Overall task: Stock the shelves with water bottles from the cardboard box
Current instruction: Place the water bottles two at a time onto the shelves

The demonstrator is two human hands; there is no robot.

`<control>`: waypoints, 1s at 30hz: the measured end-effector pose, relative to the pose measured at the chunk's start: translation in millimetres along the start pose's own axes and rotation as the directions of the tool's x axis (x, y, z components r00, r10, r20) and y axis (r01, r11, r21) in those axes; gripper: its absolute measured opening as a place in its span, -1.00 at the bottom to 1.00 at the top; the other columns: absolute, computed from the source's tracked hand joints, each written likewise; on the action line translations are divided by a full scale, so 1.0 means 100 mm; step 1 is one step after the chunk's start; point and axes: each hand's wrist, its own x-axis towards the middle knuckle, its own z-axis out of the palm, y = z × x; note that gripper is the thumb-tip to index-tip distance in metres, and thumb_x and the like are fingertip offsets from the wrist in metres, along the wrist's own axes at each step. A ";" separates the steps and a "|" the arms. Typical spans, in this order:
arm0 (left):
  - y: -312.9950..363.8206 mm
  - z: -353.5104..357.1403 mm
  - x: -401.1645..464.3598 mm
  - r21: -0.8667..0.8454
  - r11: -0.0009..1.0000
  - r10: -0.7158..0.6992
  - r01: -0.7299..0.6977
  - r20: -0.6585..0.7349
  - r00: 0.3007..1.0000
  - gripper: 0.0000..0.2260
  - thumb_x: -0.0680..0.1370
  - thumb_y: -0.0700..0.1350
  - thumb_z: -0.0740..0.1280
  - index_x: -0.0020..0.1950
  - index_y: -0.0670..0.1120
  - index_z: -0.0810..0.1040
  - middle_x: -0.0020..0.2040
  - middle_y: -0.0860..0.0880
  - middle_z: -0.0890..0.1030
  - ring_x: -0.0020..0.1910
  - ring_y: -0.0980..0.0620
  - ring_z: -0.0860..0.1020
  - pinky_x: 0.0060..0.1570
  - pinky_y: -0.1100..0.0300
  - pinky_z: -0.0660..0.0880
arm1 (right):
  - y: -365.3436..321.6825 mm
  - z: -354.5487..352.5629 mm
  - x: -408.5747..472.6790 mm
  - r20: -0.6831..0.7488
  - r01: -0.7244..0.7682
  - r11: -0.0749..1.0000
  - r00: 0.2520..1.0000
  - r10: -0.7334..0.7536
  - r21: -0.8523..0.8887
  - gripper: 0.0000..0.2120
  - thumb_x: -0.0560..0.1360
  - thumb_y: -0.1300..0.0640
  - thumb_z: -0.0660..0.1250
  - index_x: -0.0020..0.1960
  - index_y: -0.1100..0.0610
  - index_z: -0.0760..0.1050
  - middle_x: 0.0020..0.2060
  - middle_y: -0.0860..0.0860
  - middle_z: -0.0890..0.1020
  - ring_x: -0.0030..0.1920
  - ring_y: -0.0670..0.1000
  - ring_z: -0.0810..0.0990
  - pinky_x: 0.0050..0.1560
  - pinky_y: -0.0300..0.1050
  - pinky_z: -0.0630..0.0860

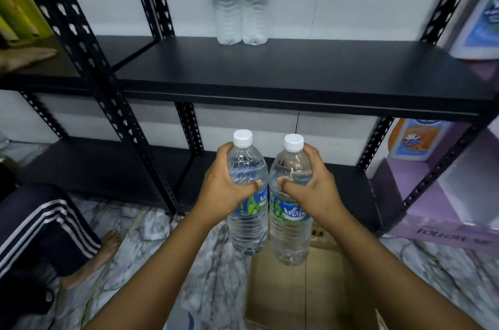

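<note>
My left hand [225, 186] grips a clear water bottle [247, 224] with a white cap and a blue-green label. My right hand [314, 189] grips a second, matching bottle [290, 237] right beside it. Both bottles are upright and held in the air above the open cardboard box [302, 294] on the floor. Two more bottles [239, 2] stand side by side at the back of the black middle shelf [297, 73]. Below and behind my hands lies the black lower shelf [108, 167].
Black perforated uprights [89, 46] frame the shelf bays. Another person's striped trouser leg and bare foot [106, 246] stand at the left, and a hand [27, 58] rests on the left shelf. Purple boxes [445, 208] and printed packs fill the right. The floor is marble-patterned.
</note>
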 end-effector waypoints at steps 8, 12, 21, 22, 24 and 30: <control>0.37 -0.18 0.42 -0.010 0.992 0.125 -0.125 -0.008 0.992 -0.30 0.34 -0.15 0.58 0.28 0.22 0.24 0.03 0.24 0.56 -0.06 0.39 0.57 -0.10 0.48 0.49 | -0.46 -0.15 0.36 -0.046 0.090 0.995 0.995 -0.092 -0.043 -0.36 0.37 0.31 0.51 0.24 -0.19 0.32 0.00 -0.11 0.64 -0.10 -0.24 0.64 -0.14 -0.41 0.51; 0.54 -0.42 0.69 -0.018 0.984 0.177 -0.177 -0.006 0.984 -0.30 0.35 -0.14 0.58 0.35 0.13 0.28 0.04 0.22 0.57 -0.03 0.37 0.57 -0.08 0.43 0.47 | -0.72 -0.07 0.63 -0.089 0.125 0.990 0.987 -0.131 -0.063 -0.36 0.38 0.27 0.52 0.26 -0.18 0.30 0.03 -0.15 0.63 -0.06 -0.26 0.63 -0.11 -0.45 0.49; 0.89 -1.07 1.26 0.028 0.945 0.328 -0.327 -0.026 0.944 -0.30 0.35 -0.06 0.57 0.39 0.11 0.30 0.03 0.12 0.53 0.10 0.06 0.54 0.02 0.21 0.42 | -1.37 0.20 1.10 -0.171 0.189 0.975 0.963 -0.207 -0.116 -0.40 0.39 0.21 0.51 0.26 -0.19 0.32 -0.02 -0.15 0.64 -0.07 -0.21 0.64 -0.07 -0.32 0.53; 0.95 -1.13 1.32 0.029 0.942 0.334 -0.334 -0.029 0.942 -0.30 0.36 -0.06 0.57 0.40 0.11 0.29 0.01 0.12 0.52 0.08 0.07 0.53 -0.02 0.25 0.41 | -1.44 0.21 1.14 -0.179 0.198 0.973 0.960 -0.216 -0.117 -0.40 0.39 0.20 0.51 0.27 -0.18 0.33 0.00 -0.13 0.64 -0.05 -0.18 0.64 -0.05 -0.26 0.55; 1.06 -1.22 1.42 0.016 0.938 0.346 -0.345 -0.039 0.937 -0.30 0.36 -0.07 0.56 0.42 0.11 0.30 0.00 0.12 0.52 0.04 0.09 0.54 -0.13 0.32 0.39 | -1.57 0.20 1.23 -0.189 0.215 0.972 0.955 -0.229 -0.093 -0.40 0.39 0.20 0.51 0.31 -0.12 0.36 0.03 -0.07 0.65 -0.01 -0.08 0.66 0.03 -0.09 0.60; 1.48 -1.37 1.63 -0.021 0.918 0.392 -0.395 -0.084 0.916 -0.35 0.37 -0.10 0.55 0.36 0.12 0.32 -0.05 0.17 0.58 -0.04 0.23 0.57 -0.12 0.31 0.46 | -1.97 0.05 1.50 -0.133 0.300 0.954 0.945 -0.298 -0.008 -0.46 0.41 0.24 0.48 0.24 -0.16 0.38 -0.04 -0.04 0.69 -0.06 -0.01 0.69 -0.02 0.02 0.64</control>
